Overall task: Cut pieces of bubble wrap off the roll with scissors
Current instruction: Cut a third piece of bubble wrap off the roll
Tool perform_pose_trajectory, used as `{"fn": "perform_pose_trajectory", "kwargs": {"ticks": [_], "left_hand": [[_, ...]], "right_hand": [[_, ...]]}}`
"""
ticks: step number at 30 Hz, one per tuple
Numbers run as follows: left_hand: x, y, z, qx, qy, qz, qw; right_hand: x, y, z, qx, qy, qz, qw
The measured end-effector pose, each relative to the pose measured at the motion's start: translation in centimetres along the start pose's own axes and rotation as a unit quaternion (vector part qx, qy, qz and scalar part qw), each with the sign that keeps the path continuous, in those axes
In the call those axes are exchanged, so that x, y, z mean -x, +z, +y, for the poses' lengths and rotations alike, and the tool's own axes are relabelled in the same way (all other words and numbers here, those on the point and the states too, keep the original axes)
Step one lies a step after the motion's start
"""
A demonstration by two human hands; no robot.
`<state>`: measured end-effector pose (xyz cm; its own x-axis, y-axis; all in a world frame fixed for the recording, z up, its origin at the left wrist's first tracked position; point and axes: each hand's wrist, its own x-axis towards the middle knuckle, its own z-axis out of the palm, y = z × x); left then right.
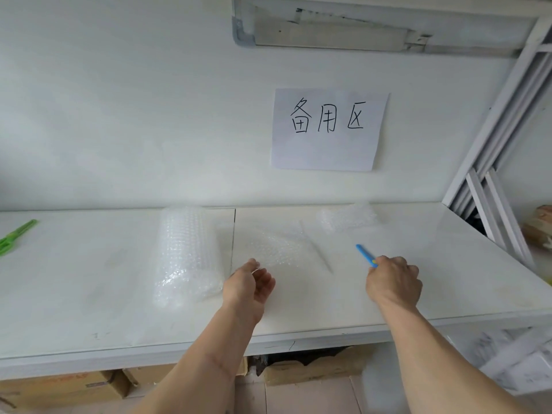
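Sheet drawn out, scissors ready.

The roll (186, 255) lies left on the counter (89, 294); my left hand (249, 283) seems to pinch the unrolled sheet's (274, 249) near edge, keeping it taut, while my right hand (392, 279) has its grip closed round the blue scissors (366, 255).

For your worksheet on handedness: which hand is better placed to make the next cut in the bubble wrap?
Right. The right hand already grips the blue scissors, while the left hand pinches the sheet's near edge beside the roll.
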<state>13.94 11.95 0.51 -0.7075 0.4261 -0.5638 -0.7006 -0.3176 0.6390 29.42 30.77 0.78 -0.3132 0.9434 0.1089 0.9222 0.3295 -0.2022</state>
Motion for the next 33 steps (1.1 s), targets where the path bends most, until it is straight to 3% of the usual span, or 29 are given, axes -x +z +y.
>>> {"fn": "perform_pose_trajectory", "kwargs": {"ticks": [7, 15, 21, 24, 27, 30, 33], "left_hand": [[-0.3, -0.4, 0.1, -0.02, 0.007, -0.004, 1.0], [-0.6, -0.7, 0.2, -0.021, 0.005, -0.019, 1.0], [-0.9, -0.7, 0.3, -0.019, 0.0, -0.025, 1.0], [-0.9, -0.8, 0.4, -0.018, -0.005, -0.027, 0.999], [-1.1, -1.0, 0.5, -0.018, -0.007, -0.022, 1.0], [-1.2, -1.0, 0.6, -0.027, -0.004, -0.02, 0.999], [-1.5, -0.7, 0.7, -0.036, 0.005, -0.017, 0.999]], "right_hand": [[0.0, 0.9, 0.2, -0.085, -0.034, -0.039, 0.995], [1.0, 1.0, 0.0, -0.023, -0.006, -0.018, 1.0], [0.9, 0.2, -1.4, -0.021, -0.034, -0.086, 0.996], [1.4, 0.7, -2.5, -0.096, -0.038, -0.125, 0.987], [2.2, 0.5, -3.5, -0.242, -0.025, -0.168, 0.955], [3.7, 0.6, -4.2, -0.426, 0.008, -0.222, 0.877], [5.3, 0.5, -4.5, -0.511, 0.017, -0.26, 0.819]]}}
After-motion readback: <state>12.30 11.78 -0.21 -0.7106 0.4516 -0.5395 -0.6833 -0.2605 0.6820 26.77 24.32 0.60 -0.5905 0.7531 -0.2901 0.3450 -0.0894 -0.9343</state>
